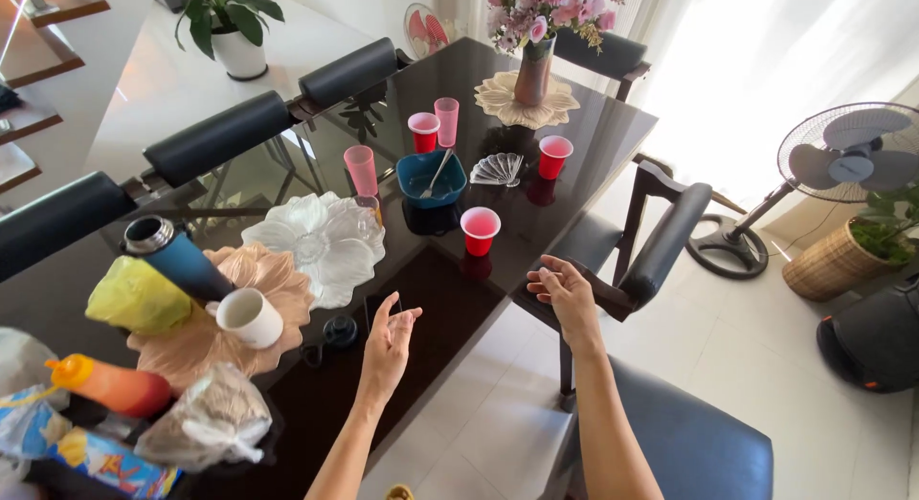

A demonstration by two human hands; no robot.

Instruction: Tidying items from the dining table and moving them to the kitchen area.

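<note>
Hands hovering empty over a dark glossy table (459,309).
Left hand (388,342) and right hand (565,291) hang with fingers loosely spread, gripping nothing; the nearest red cup (480,230) stands upright beyond them, untouched, with more cups and a blue bowl (431,177) farther back. Black chairs, pale tiled floor, a fan (847,155) by bright curtains.

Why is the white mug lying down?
The white mug is tipped on its side on the tan flower-shaped tray, its open mouth facing the camera. Why, cannot tell.
</note>
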